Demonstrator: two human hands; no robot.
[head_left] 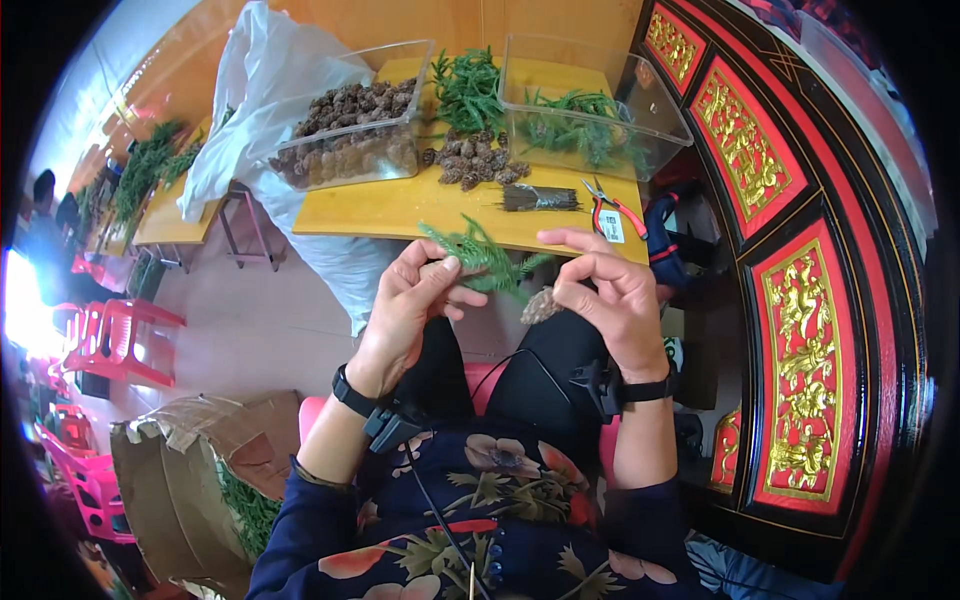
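Above my lap, my left hand [418,285] pinches a green artificial pine sprig [478,256] between thumb and fingers. Its needled branches spread to the right, toward my other hand. My right hand [608,293] is closed in a pinch, index finger and thumb together, with another finger raised. Just below and left of its fingertips hangs a small brown pine cone [541,307], close under the sprig's right end. Any wire or stem joining the cone to my fingers is too thin to make out.
On the yellow table [370,212] ahead are a clear bin of pine cones [347,160], loose cones [474,160], a wire bundle [540,198], red-handled pliers [612,212], green sprigs [468,90] and another clear bin [600,125]. A carved red-gold panel [800,370] stands right, a cardboard box [165,490] lower left.
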